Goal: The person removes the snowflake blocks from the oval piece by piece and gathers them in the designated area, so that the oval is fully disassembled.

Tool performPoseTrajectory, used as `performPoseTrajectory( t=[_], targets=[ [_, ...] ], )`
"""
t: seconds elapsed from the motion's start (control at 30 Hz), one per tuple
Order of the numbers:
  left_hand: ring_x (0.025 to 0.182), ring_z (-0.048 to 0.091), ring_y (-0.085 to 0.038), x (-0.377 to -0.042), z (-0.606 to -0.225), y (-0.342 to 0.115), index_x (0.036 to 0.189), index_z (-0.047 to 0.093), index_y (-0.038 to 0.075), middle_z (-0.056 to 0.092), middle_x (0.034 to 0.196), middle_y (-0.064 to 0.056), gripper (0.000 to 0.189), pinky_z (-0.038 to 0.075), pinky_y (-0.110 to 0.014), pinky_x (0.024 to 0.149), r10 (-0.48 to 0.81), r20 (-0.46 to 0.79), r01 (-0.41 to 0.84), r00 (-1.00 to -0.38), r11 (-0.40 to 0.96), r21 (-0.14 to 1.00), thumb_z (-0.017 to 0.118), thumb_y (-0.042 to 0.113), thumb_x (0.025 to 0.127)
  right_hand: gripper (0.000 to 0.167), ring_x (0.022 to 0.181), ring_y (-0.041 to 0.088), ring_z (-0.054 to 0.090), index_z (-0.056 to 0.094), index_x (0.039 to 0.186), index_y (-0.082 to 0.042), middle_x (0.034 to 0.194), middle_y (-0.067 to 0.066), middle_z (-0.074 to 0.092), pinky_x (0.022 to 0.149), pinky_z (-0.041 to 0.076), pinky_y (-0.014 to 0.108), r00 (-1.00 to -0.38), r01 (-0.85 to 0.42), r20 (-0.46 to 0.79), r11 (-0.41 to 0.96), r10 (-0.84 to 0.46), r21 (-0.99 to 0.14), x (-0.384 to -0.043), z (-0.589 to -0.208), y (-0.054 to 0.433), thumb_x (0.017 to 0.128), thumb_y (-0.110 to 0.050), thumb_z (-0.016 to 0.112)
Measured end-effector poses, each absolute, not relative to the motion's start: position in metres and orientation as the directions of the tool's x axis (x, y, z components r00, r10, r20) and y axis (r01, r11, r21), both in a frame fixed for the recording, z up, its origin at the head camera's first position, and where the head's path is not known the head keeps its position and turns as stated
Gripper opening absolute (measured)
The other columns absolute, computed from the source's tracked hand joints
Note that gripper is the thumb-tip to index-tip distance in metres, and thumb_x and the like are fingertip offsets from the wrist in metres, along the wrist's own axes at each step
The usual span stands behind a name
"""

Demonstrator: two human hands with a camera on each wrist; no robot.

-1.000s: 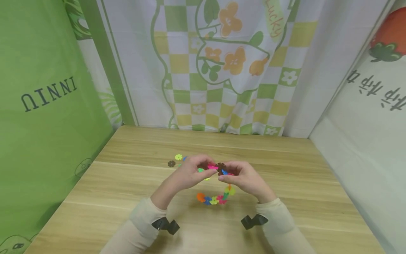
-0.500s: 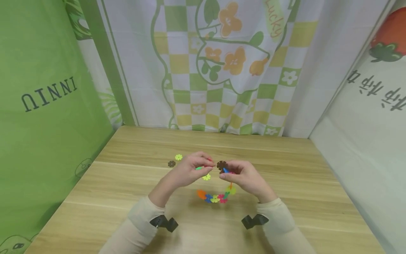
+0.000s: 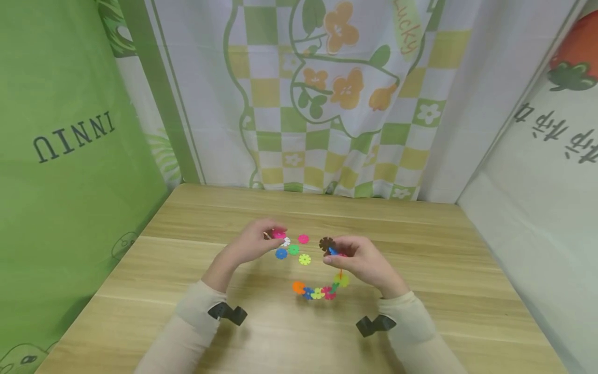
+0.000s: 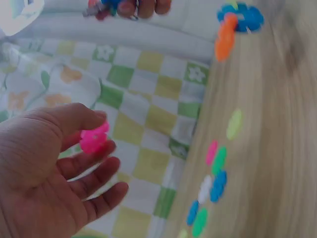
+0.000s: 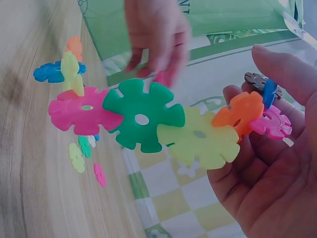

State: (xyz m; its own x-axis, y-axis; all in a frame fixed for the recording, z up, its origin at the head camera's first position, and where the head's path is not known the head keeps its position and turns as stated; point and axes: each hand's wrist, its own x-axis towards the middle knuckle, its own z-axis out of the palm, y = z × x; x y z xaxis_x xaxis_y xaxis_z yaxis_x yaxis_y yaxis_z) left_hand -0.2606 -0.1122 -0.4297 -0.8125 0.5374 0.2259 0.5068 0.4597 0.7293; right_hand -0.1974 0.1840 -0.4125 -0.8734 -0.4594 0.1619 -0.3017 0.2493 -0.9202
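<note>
My left hand (image 3: 247, 243) pinches a pink snowflake disc (image 4: 94, 137) between thumb and index finger, the other fingers spread loosely. It is left of the chain and over the loose discs. In my right hand (image 3: 366, 261) is one end of a chain of slotted snowflake discs, near a brown disc (image 3: 327, 243) and a small blue disc (image 5: 270, 93). From there the chain curves down through an orange disc (image 5: 240, 113), a yellow disc (image 5: 200, 139), a green disc (image 5: 143, 116) and a pink link (image 5: 85, 110), ending in an orange disc (image 3: 298, 287).
Loose discs lie on the wooden table (image 3: 420, 249) between the hands: pink (image 3: 303, 239), white (image 3: 286, 242), green (image 3: 293, 250), blue (image 3: 281, 254) and yellow-green (image 3: 304, 259). A checkered curtain (image 3: 336, 156) hangs behind the table, with a green cloth (image 3: 84, 208) at the left.
My left hand has drawn away from the brown disc toward the left, with the pink disc, uncovering several loose discs. My right hand stays nearly still, holding the chain.
</note>
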Motion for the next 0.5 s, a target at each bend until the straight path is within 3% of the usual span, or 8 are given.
performPoseTrajectory(
  t=[0.13, 0.27, 0.5],
  targets=[
    [0.083, 0.058, -0.018, -0.270, -0.446, -0.124, 0.117, 0.068, 0.000, 0.066, 0.100, -0.005, 0.030, 0.052, -0.030, 0.068, 0.518, 0.112, 0.439, -0.848, 0.568, 0.697, 0.068, 0.007, 0.088, 0.022, 0.089, 0.024, 0.064, 0.073, 0.108, -0.013, 0.106, 0.004, 0.070, 0.076, 0.055, 0.032, -0.873, -0.298, 0.154, 0.257, -0.463, -0.919, -0.198, -0.413, 0.184, 0.088, -0.022, 0.076],
    [0.076, 0.053, -0.018, -0.275, -0.462, -0.131, 0.120, 0.068, 0.003, 0.061, 0.088, -0.002, 0.034, 0.049, -0.030, 0.064, 0.486, 0.004, 0.373, -0.874, 0.666, 0.646, 0.066, 0.004, 0.087, 0.023, 0.090, 0.024, 0.065, 0.073, 0.108, -0.013, 0.106, 0.005, 0.070, 0.077, 0.055, 0.032, -0.871, -0.297, 0.148, 0.263, -0.469, -0.918, -0.198, -0.413, 0.184, 0.087, -0.022, 0.077],
    [0.083, 0.056, -0.018, -0.278, -0.480, -0.136, 0.119, 0.068, 0.005, 0.065, 0.099, -0.004, 0.039, 0.050, -0.031, 0.071, 0.435, -0.051, 0.319, -0.899, 0.730, 0.605, 0.064, -0.003, 0.081, 0.020, 0.088, 0.025, 0.063, 0.072, 0.106, -0.011, 0.101, 0.007, 0.069, 0.077, 0.055, 0.032, -0.861, -0.295, 0.129, 0.275, -0.491, -0.915, -0.198, -0.415, 0.182, 0.088, -0.019, 0.076]
  ],
)
